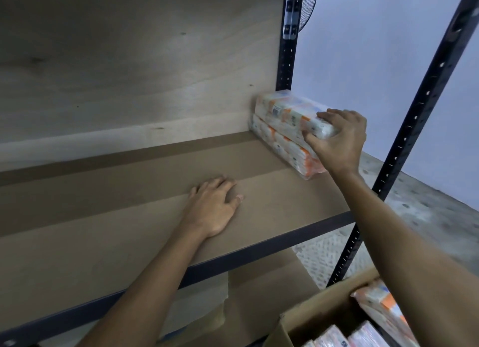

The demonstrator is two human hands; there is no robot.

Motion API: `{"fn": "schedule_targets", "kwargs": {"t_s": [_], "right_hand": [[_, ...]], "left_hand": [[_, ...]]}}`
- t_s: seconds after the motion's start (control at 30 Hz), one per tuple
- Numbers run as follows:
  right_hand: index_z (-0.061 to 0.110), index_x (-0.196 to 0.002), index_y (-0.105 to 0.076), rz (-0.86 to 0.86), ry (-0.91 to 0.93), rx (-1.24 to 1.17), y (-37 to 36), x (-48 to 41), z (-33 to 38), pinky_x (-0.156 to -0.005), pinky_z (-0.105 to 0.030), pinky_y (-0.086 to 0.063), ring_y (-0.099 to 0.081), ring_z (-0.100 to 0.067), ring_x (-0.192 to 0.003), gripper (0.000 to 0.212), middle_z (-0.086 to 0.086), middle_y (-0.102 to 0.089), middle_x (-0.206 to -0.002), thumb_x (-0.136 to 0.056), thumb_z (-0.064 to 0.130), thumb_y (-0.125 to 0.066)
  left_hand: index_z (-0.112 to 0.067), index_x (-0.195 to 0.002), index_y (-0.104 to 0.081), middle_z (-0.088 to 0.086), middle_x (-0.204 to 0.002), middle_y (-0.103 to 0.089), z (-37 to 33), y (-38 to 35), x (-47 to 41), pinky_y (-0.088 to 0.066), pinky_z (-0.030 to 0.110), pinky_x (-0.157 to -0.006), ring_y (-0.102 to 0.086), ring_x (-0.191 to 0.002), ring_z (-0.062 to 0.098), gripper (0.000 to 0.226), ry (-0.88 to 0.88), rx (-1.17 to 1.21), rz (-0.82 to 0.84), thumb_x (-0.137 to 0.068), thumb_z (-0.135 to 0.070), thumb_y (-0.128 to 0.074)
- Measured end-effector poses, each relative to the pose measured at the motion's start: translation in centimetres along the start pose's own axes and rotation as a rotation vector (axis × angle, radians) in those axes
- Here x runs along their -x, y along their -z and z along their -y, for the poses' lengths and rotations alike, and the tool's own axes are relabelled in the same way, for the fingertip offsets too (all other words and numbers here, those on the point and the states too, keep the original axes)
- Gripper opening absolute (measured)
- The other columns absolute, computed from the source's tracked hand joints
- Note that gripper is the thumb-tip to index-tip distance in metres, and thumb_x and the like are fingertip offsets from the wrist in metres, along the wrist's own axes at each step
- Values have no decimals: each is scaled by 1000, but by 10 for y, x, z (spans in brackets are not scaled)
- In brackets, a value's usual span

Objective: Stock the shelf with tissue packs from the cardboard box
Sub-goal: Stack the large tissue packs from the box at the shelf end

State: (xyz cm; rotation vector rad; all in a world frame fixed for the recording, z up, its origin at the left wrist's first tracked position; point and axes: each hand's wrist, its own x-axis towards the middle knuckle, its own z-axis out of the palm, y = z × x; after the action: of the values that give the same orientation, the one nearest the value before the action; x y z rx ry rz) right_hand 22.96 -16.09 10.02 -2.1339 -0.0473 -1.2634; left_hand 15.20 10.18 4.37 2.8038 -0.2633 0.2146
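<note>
My right grip (339, 139) is clasping the top pack (290, 111) at two o'clock, aiming it square over the lower pack (282, 142). My left grip (215, 206) is lying flat on the shelf (103, 204).

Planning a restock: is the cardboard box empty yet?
Not empty: several tissue packs lie inside the cardboard box, its top open.

The right hand (339, 139) holds the top tissue pack (293, 112) on another pack (285, 146). The left hand (213, 206) lies flat on the shelf (129, 217).
</note>
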Motion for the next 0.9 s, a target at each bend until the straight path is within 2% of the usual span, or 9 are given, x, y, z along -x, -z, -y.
{"fn": "schedule_targets", "kwargs": {"t_s": [0.1, 0.2, 0.37, 0.5, 0.67, 0.9], "right_hand": [[24, -102, -72, 25, 2, 6, -4, 0, 2, -92, -25, -36, -45, -21, -118, 42, 4, -66, -111, -68, 49, -72], [23, -104, -71, 44, 4, 17, -8, -2, 3, -93, -24, -34, -43, -23, -121, 43, 3, -65, -114, -70, 49, -72], [26, -111, -66, 105, -14, 47, -14, -4, 3, -91, -39, -36, -35, -22, -129, 47, 5, -58, -124, -70, 50, -69], [30, -113, -64, 124, -34, 78, -20, -7, 3, -90, -44, -34, -32, -21, -131, 48, 6, -55, -128, -71, 51, -70], [28, -118, -62, 160, -32, 45, -23, -9, 0, -92, -32, -25, -28, -21, -133, 52, 5, -52, -131, -71, 46, -72], [27, -119, -61, 199, -10, 33, -22, -10, -3, -96, -26, -21, -27, -24, -133, 54, 2, -52, -131, -71, 45, -74]], "left_hand": [[-35, -144, -34, -7, -156, -26, -1, 0, 1, -13, 43, -117, -21, -143, 15, 51, 4, 4, -1, -96, -54, -33], [-35, -144, -34, -7, -156, -26, -1, 1, 1, -13, 43, -118, -21, -143, 15, 51, 6, 3, 3, -96, -54, -33], [-36, -144, -34, -7, -157, -25, 0, 0, 0, -14, 44, -117, -21, -143, 15, 51, 4, -1, -1, -96, -54, -33], [-36, -144, -34, -8, -157, -24, 0, -1, 0, -13, 44, -118, -20, -144, 14, 51, 11, 6, 8, -96, -54, -33], [-36, -144, -33, -8, -157, -25, -1, 1, 0, -13, 42, -118, -20, -144, 13, 52, 2, 7, 4, -96, -54, -32], [-35, -144, -34, -8, -156, -26, -2, 1, 0, -13, 41, -117, -20, -143, 13, 51, 1, 4, -3, -96, -54, -33]]}}
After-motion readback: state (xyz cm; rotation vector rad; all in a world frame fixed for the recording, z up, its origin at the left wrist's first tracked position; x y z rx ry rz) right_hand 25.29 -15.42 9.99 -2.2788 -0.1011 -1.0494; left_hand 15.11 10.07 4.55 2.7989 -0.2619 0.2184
